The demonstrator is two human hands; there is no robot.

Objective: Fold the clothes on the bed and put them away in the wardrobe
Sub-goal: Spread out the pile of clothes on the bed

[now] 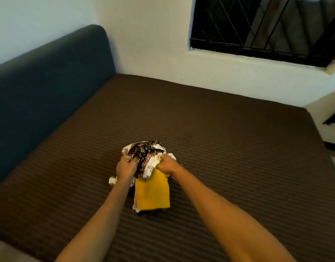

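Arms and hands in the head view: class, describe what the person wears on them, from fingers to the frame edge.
Both forearms are bare up to the frame edge, with no sleeves in view. The left hand and right hand wear no gloves; no watch or bracelet shows.

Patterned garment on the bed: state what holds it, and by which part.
Both hands grip the bunched patterned garment: the left hand at its left edge, the right hand at its right edge, above the yellow cloth.
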